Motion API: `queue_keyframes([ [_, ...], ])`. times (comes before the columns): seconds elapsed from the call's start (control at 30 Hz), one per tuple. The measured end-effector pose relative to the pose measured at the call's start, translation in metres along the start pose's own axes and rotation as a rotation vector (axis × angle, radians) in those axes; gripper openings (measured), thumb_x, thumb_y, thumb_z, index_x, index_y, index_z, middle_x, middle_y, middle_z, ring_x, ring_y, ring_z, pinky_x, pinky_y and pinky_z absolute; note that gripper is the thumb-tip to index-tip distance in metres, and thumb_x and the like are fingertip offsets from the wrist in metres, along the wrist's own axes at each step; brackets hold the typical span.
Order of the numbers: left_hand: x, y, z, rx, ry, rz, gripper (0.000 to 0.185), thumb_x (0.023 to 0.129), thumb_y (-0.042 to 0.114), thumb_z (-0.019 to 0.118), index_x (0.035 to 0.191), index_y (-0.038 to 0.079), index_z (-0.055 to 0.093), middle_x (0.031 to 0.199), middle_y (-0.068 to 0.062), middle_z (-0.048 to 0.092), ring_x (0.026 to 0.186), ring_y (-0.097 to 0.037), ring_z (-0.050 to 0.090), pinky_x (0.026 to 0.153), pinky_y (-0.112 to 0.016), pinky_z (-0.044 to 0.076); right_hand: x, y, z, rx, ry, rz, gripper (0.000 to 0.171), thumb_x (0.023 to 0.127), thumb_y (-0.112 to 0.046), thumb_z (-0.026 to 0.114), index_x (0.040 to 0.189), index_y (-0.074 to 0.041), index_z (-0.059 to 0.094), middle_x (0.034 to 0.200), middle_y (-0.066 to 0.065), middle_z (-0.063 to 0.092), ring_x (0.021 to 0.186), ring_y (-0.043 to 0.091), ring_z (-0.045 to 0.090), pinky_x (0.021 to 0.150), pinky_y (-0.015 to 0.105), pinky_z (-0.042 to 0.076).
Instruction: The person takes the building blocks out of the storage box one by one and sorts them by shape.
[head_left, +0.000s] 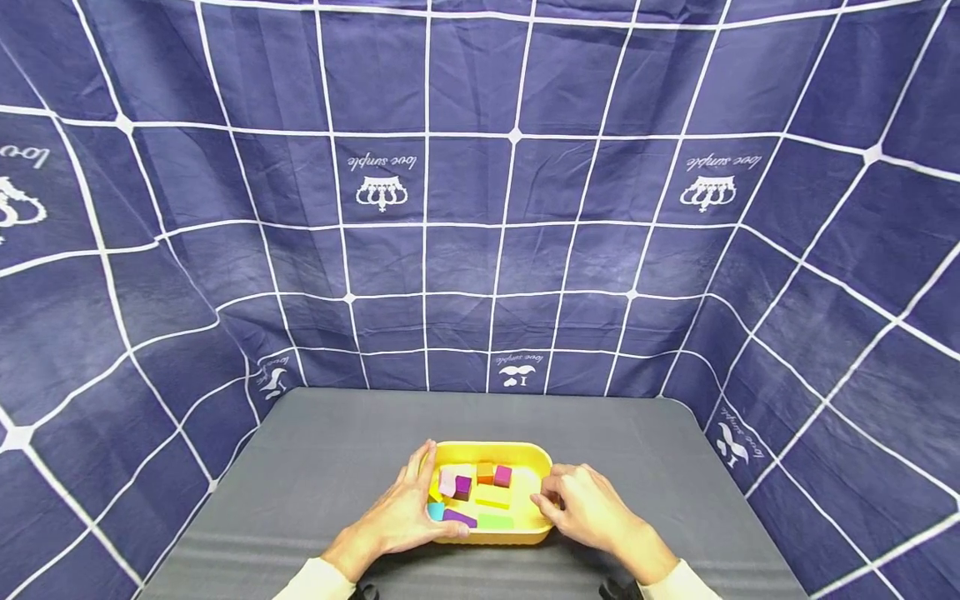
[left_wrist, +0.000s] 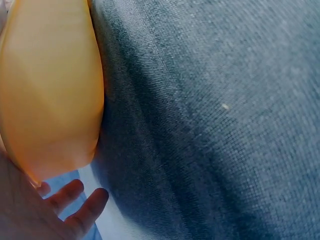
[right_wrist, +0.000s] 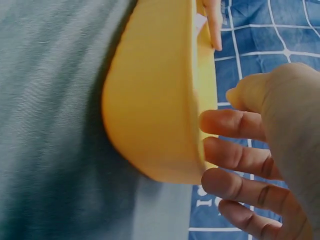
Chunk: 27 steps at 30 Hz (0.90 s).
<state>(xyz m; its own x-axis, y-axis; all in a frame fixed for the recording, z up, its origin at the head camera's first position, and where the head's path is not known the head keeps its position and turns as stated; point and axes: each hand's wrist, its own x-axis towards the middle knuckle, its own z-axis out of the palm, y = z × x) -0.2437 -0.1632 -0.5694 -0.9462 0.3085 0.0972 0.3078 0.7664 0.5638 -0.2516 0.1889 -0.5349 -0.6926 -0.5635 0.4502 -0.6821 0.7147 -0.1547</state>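
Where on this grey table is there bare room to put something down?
Bare grey table lies left of the yellow tray, right of it toward the curtain, and behind it up to the back edge. Crowded: the tray, full of blocks, with the left hand and right hand at its sides.

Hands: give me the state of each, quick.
Left hand: open, straight fingers resting against the left side of the yellow tray.
Right hand: fingers curled on the tray's right rim, gripping it.
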Motion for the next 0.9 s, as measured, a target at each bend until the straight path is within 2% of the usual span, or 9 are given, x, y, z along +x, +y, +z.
queue_keyframes([
  [0.2,-0.001,-0.006,0.0,-0.038,-0.008,-0.015,0.154,0.077,0.083,0.095,0.187,0.005,0.019,0.194,-0.022,0.02,0.17,-0.052,0.042,0.13,-0.072,0.049,0.027,-0.007,-0.004,-0.005,-0.072,-0.015,0.003,0.102,-0.028,0.089,0.101,-0.027,0.087,0.095,-0.013,0.077,0.078,-0.003,0.064,0.082,0.036,0.059],
  [0.37,0.0,-0.008,0.003,-0.045,-0.004,-0.017,0.155,0.078,0.084,0.094,0.187,0.004,0.018,0.194,-0.022,0.02,0.168,-0.053,0.045,0.129,-0.072,0.05,0.055,-0.013,-0.002,0.016,-0.148,-0.063,0.018,0.101,-0.027,0.091,0.118,-0.024,0.088,0.107,-0.006,0.079,0.081,0.001,0.065,0.075,0.032,0.06],
  [0.6,0.001,-0.007,0.005,-0.044,0.007,-0.008,0.155,0.078,0.084,0.095,0.186,0.003,0.02,0.194,-0.021,0.021,0.164,-0.054,0.051,0.127,-0.073,0.052,0.095,-0.025,0.017,0.157,-0.368,-0.026,0.046,0.104,-0.042,0.089,0.144,-0.018,0.082,0.124,0.001,0.08,0.097,0.01,0.076,0.08,0.024,0.06],
  [0.8,0.001,-0.005,0.006,-0.05,0.013,0.009,0.153,0.079,0.08,0.096,0.185,0.001,0.019,0.193,-0.023,0.022,0.161,-0.056,0.054,0.125,-0.074,0.053,0.116,-0.034,0.04,0.253,-0.468,-0.086,0.06,0.101,-0.043,0.093,0.15,-0.012,0.078,0.12,0.007,0.079,0.097,0.014,0.075,0.082,0.016,0.055],
  [0.9,0.001,-0.004,0.007,-0.055,0.015,0.015,0.154,0.079,0.081,0.096,0.185,0.0,0.019,0.193,-0.024,0.021,0.162,-0.057,0.052,0.125,-0.074,0.052,0.122,-0.038,0.05,0.284,-0.496,-0.103,0.061,0.101,-0.042,0.094,0.15,-0.01,0.077,0.126,0.007,0.081,0.1,0.011,0.074,0.089,0.017,0.056],
])
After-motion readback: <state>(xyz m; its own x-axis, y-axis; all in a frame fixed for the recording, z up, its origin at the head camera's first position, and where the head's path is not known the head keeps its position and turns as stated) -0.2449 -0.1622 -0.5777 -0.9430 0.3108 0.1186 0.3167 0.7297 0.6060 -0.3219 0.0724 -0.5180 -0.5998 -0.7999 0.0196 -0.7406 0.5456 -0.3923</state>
